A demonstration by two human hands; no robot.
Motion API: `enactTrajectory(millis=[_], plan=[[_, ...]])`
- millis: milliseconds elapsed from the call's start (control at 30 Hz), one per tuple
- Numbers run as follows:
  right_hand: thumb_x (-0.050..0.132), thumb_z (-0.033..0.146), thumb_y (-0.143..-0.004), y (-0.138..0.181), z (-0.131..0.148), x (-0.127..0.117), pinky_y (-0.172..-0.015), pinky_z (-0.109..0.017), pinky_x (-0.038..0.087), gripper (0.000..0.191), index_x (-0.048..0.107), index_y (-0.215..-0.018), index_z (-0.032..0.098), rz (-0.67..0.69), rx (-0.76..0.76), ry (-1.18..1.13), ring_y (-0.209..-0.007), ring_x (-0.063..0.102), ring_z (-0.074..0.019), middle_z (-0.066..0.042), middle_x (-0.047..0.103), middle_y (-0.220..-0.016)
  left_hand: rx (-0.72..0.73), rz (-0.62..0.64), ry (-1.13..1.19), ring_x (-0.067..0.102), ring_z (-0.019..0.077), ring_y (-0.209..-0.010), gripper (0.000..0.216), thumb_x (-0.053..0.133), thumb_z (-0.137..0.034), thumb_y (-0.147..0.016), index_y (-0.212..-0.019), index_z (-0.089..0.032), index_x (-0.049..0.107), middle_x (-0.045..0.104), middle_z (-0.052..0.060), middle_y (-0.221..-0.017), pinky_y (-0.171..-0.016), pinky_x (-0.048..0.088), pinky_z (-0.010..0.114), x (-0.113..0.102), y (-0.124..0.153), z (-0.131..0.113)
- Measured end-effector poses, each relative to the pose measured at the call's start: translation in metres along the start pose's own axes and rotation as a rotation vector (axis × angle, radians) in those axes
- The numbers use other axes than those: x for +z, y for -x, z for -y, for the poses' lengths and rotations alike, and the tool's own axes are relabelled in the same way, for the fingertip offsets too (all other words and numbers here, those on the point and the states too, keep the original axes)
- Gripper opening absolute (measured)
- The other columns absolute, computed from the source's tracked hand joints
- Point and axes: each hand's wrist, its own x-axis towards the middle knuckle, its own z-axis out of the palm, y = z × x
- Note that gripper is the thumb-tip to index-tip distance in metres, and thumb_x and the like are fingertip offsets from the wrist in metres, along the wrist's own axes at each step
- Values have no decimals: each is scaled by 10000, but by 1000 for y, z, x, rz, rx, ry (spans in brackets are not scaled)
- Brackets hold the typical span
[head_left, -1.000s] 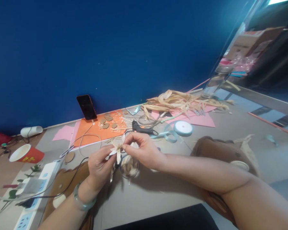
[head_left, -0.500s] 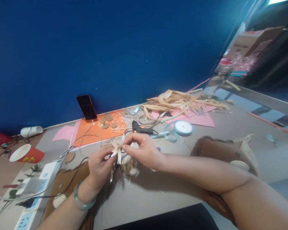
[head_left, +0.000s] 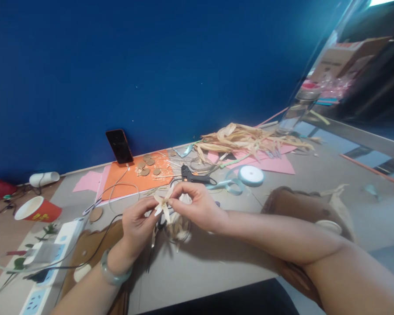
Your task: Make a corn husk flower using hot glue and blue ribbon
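A small cream flower point(head_left: 163, 205) with narrow pointed petals, its material looking like dried husk, is held up above the table in front of me. My left hand point(head_left: 139, 223) pinches it from the left, thumb and fingers closed. From the right, my right hand point(head_left: 195, 203) grips a petal near the flower's centre between thumb and forefinger. Just below and behind lies a round bundle point(head_left: 177, 227) of pale husk pieces, partly hidden by my right hand. A black glue gun point(head_left: 195, 176) rests beyond my hands, and a roll of light blue ribbon point(head_left: 250, 175) sits to its right.
Dried corn husks point(head_left: 239, 138) are heaped at the back on pink paper. A phone point(head_left: 119, 146) leans on the blue wall beside orange paper point(head_left: 118, 183) with wooden discs. At left are a paper cup point(head_left: 47, 210), a power strip point(head_left: 41, 293) and loose cables. A brown cushion-like object point(head_left: 289, 210) lies right.
The flower has turned slightly, so its petals face me more openly. Both hands stay in nearly the same place, still holding it.
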Motion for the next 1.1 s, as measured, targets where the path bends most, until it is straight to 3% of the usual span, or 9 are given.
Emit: enactTrajectory(millis=[533,800,1000,1100], plan=[[632,180,-787,-1,5,-3,-648,-231,472,77,627,-713,160,52,4,-33,-665,580,-104,5,648,-713,32,20,16,679,160,-721,93,645,-166,-783,-845,-180,712,742,51,-803,-659,536,238,0,3,3],[642,209,-765,-10,9,-10,-667,-248,487,66,665,-784,150,85,22,34,-673,587,-110,-19,682,-759,-158,-16,106,670,165,-629,111,679,-245,-779,-818,-152,724,727,55,-700,-590,545,252,2,3,6],[589,201,-764,-52,-6,-56,-678,-263,459,73,639,-784,151,-155,-97,394,-677,582,-126,-26,666,-748,-394,-60,310,659,147,-547,200,699,-333,-780,-803,-134,711,715,51,-646,-546,554,256,5,-7,-2],[571,171,-742,-68,-20,-77,-714,-290,421,89,653,-768,148,-58,-7,801,-729,589,-161,-57,687,-805,-460,-68,365,663,144,-549,234,716,-364,-761,-767,-132,682,744,77,-742,-548,561,266,6,-10,-1]])
